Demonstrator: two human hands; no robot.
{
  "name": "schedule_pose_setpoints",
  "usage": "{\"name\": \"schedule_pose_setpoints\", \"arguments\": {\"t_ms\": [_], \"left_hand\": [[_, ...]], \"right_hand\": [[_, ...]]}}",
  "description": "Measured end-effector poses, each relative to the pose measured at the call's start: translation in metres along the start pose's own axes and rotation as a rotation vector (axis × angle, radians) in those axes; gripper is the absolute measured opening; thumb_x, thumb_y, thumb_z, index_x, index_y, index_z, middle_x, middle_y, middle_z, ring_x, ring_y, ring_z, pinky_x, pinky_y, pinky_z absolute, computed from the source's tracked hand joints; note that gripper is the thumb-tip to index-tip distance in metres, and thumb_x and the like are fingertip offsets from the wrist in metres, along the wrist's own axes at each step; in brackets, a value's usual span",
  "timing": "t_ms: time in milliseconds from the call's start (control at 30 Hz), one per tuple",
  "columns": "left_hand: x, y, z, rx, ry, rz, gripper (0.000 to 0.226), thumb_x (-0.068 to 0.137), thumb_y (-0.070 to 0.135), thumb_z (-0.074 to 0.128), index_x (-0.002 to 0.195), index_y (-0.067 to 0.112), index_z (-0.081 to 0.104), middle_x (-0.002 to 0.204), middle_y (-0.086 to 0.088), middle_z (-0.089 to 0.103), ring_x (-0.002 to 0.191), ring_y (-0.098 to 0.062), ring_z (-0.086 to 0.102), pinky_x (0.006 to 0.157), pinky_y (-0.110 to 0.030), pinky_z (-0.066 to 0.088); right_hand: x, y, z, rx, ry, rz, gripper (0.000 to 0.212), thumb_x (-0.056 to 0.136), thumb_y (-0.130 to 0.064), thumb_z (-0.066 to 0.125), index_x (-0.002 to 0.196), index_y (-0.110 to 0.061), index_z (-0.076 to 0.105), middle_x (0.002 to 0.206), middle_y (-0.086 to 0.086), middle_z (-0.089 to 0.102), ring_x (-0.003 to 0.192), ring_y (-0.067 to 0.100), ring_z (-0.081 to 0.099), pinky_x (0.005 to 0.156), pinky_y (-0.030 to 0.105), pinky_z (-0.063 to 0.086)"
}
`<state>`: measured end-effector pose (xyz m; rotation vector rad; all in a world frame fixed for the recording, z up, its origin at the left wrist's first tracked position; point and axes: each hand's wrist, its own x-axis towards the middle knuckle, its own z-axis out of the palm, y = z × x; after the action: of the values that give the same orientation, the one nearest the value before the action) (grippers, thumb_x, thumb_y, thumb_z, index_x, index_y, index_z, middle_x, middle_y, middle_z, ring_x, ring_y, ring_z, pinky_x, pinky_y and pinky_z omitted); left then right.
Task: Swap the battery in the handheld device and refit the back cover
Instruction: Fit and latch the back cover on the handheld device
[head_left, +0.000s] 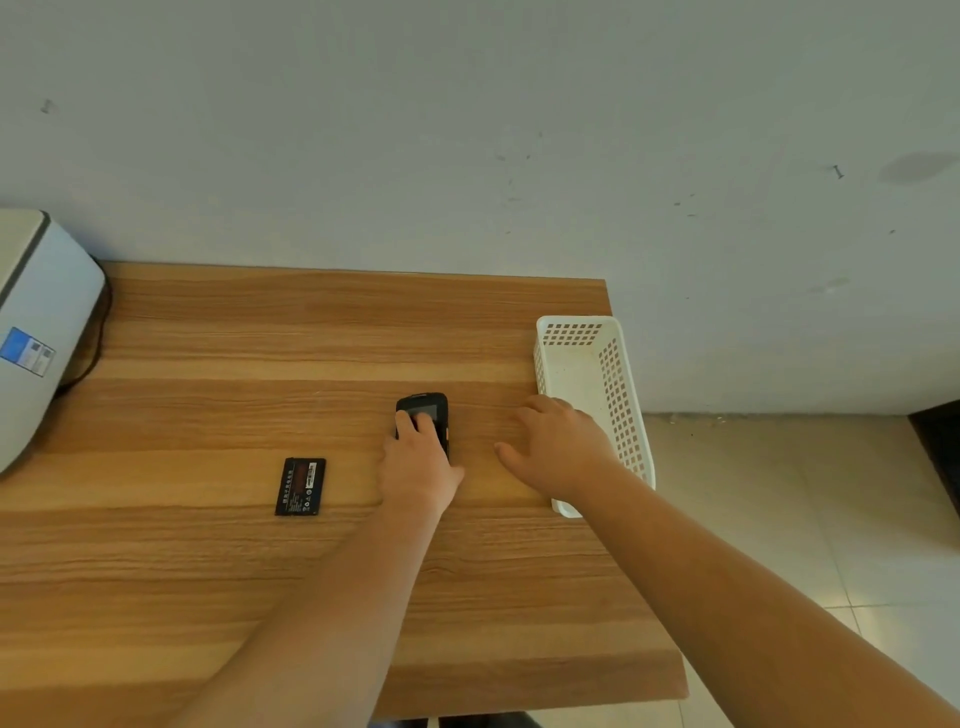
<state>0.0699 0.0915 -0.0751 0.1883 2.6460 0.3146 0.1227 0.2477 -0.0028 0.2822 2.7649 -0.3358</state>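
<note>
A black handheld device lies on the wooden table, its upper part showing beyond my fingers. My left hand rests on top of it, fingers laid over its lower half and screen area. A flat black battery with a red-and-white label lies loose on the table, to the left of that hand. My right hand hovers palm down with fingers spread, to the right of the device and beside the basket, holding nothing. No separate back cover is visible.
A white perforated plastic basket stands at the table's right edge, looking empty. A grey-white machine with a blue sticker sits at the far left. A wall runs behind the table; tiled floor lies to the right.
</note>
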Motion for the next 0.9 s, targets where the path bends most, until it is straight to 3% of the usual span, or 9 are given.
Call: {"name": "schedule_pose_setpoints", "arguments": {"t_ms": [167,267,400,500,600,700,833,900], "left_hand": [[-0.002,-0.001,0.000,-0.216,-0.037,0.001,0.085,0.083,0.040,0.069,0.149,0.013,0.025,0.151,-0.010,0.031,0.128,-0.031,0.041,0.103,-0.041,0.042],[-0.008,0.001,0.000,-0.377,-0.066,-0.009,0.080,0.082,0.034,0.071,0.148,0.016,0.028,0.144,-0.007,0.038,0.127,-0.027,0.042,0.101,-0.041,0.044],[-0.010,-0.001,-0.006,-0.586,-0.087,-0.034,0.071,0.086,0.021,0.069,0.147,0.015,0.033,0.139,-0.002,0.041,0.127,-0.022,0.043,0.091,-0.028,0.039],[-0.007,-0.010,-0.009,-0.713,-0.127,-0.053,0.065,0.085,0.018,0.069,0.144,0.019,0.042,0.130,0.004,0.050,0.116,-0.022,0.052,0.095,-0.032,0.046],[-0.006,-0.017,-0.012,-0.815,-0.148,-0.085,0.053,0.086,0.016,0.068,0.136,0.024,0.051,0.114,0.001,0.061,0.096,-0.016,0.059,0.081,-0.030,0.049],[-0.003,-0.025,-0.014,-0.874,-0.151,-0.096,0.032,0.089,0.011,0.064,0.114,0.029,0.054,0.095,0.012,0.057,0.083,-0.005,0.055,0.069,-0.021,0.043],[0.000,-0.036,-0.019,-0.924,-0.170,-0.104,0.033,0.088,0.007,0.063,0.118,0.021,0.063,0.104,0.001,0.067,0.096,-0.016,0.063,0.073,-0.024,0.047],[0.001,-0.040,-0.021,-0.937,-0.178,-0.097,0.034,0.089,0.006,0.062,0.118,0.022,0.063,0.106,0.001,0.067,0.096,-0.013,0.063,0.071,-0.022,0.047]], "right_hand": [[-0.002,-0.002,0.001,0.022,0.009,-0.001,0.056,0.090,-0.055,0.046,0.131,-0.019,0.055,0.133,0.000,0.054,0.121,0.020,0.049,0.099,0.038,0.043],[-0.002,-0.004,0.002,0.023,0.007,-0.001,0.054,0.090,-0.055,0.046,0.130,-0.019,0.056,0.132,0.000,0.054,0.120,0.020,0.049,0.097,0.037,0.042],[-0.002,-0.005,0.000,0.022,-0.001,0.003,0.056,0.090,-0.056,0.045,0.132,-0.020,0.054,0.133,0.000,0.054,0.121,0.020,0.049,0.098,0.038,0.044],[-0.003,-0.005,0.000,0.026,0.002,0.009,0.056,0.090,-0.056,0.045,0.131,-0.019,0.055,0.134,0.000,0.054,0.121,0.020,0.050,0.098,0.038,0.044],[-0.003,-0.006,0.000,0.028,0.011,0.009,0.055,0.090,-0.056,0.046,0.131,-0.020,0.054,0.134,0.000,0.054,0.121,0.019,0.050,0.097,0.037,0.044],[-0.002,-0.008,-0.001,0.022,0.003,0.010,0.056,0.091,-0.056,0.045,0.134,-0.020,0.052,0.136,0.000,0.052,0.122,0.020,0.049,0.098,0.038,0.043],[-0.001,-0.010,-0.001,0.021,-0.005,0.009,0.058,0.091,-0.056,0.045,0.137,-0.020,0.049,0.139,0.000,0.050,0.125,0.020,0.047,0.101,0.039,0.042],[-0.001,-0.012,0.000,0.026,-0.002,0.007,0.059,0.091,-0.055,0.045,0.138,-0.020,0.048,0.140,0.000,0.049,0.126,0.019,0.047,0.101,0.039,0.042]]}}
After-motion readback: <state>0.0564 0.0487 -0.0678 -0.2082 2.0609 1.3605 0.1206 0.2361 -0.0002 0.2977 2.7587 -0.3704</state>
